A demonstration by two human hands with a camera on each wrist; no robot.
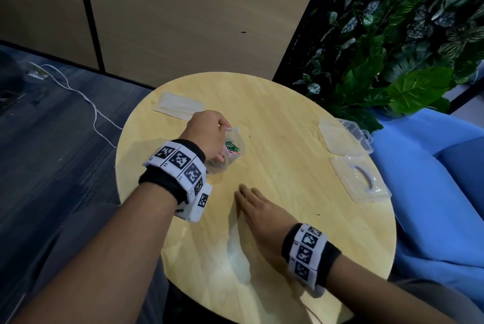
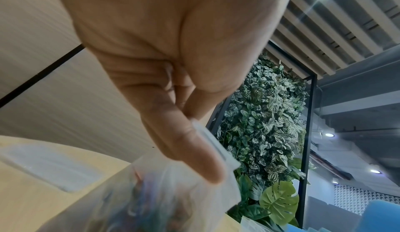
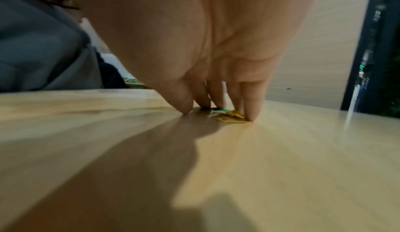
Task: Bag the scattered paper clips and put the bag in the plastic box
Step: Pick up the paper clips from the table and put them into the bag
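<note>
A clear plastic bag point(image 1: 231, 156) with several coloured paper clips point(image 1: 231, 146) inside hangs over the round wooden table point(image 1: 301, 232). My left hand point(image 1: 222, 131) pinches its upper rim. In the left wrist view the thumb presses the bag point(image 2: 173, 198) from the front. My right hand point(image 1: 248, 196) lies low on the table in front of the bag, fingers stretched out. The right wrist view shows its fingertips point(image 3: 251, 114) pressing on a few yellow and green paper clips point(image 3: 231, 118). The open plastic box point(image 1: 345, 137) stands at the table's right edge.
The box's clear lid point(image 1: 360, 179) with a handle lies flat beside the box base. A flat clear packet point(image 1: 179, 106) rests at the table's far left. A blue cushion point(image 1: 432, 192) is to the right, leafy plants point(image 1: 406, 48) behind, and a white cable point(image 1: 86, 98) on the floor.
</note>
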